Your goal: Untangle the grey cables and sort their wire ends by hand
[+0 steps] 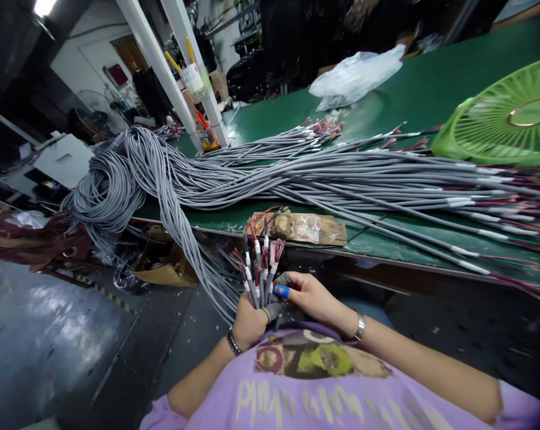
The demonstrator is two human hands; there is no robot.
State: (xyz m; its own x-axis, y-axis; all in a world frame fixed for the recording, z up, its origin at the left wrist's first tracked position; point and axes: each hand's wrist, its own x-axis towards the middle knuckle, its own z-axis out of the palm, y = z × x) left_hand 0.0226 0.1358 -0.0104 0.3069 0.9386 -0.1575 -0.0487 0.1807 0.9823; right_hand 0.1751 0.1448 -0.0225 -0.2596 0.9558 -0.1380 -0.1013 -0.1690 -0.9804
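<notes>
A bunch of grey cables (259, 285) stands upright in front of my chest, its ends wrapped in white and fanning out into thin coloured wires. Wrapped round the lower part of that bunch is my left hand (249, 319), closed, with grey tape on the thumb. My right hand (308, 295) pinches at the bunch's right side; blue tape covers its thumb tip and grey tape another finger. The exact cable between those fingertips is hidden. From the bunch, grey cable lengths (184, 233) run up over the bench edge to the large coiled pile.
Long grey cables (341, 173) lie across the green bench (444, 77). A wooden block (312, 228) sits at the front edge. Around stand a green fan (506, 119), a white plastic bag (357, 74) and a white post (200, 71). Coiled cables (106, 185) hang at the left.
</notes>
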